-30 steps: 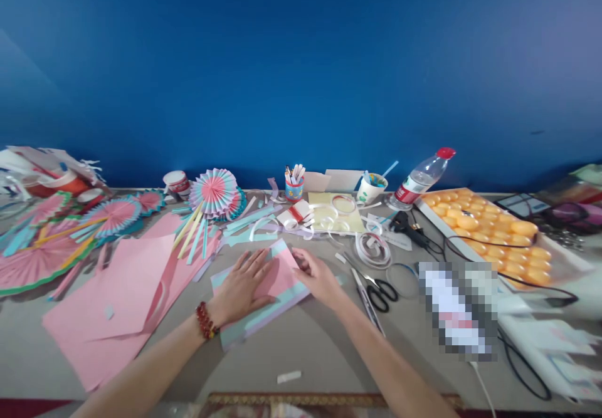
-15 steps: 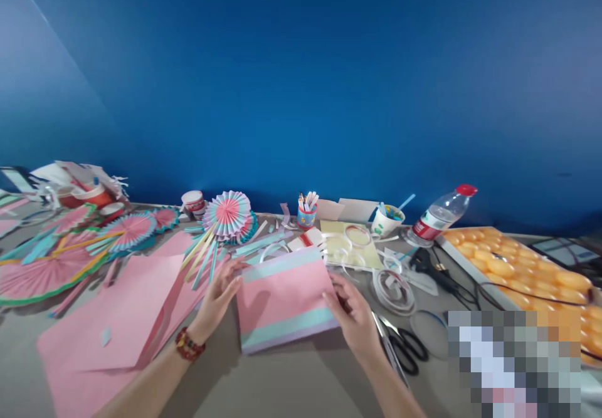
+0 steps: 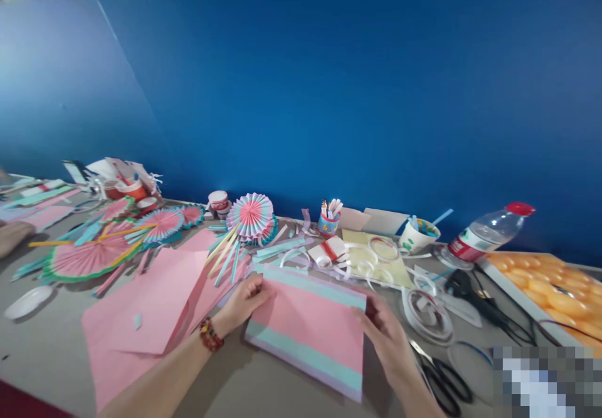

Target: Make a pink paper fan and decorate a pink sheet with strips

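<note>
A pink sheet of paper (image 3: 308,324) with mint and lilac bands along its two long edges is held between my hands, slightly tilted over the table. My left hand (image 3: 247,305), a red beaded bracelet on its wrist, pinches the sheet's left edge. On the opposite edge, my right hand (image 3: 383,327) grips with the thumb on top and the fingers tucked behind. Just left of my left hand lie large pink sheets (image 3: 155,305). Black-handled scissors (image 3: 444,377) rest right of my right hand.
Pleated paper fans (image 3: 251,214) and paper strips spread across the left and back. Rolls of white tape (image 3: 427,318), a glue gun (image 3: 475,299), a tilted bottle (image 3: 489,236) and an orange padded tray (image 3: 550,289) sit to the right. Another person's hand (image 3: 14,236) shows at far left.
My left hand has gone from lying flat on the sheet to pinching its edge. Lifted and turned, the sheet now sits between both hands. The camera view has swung left.
</note>
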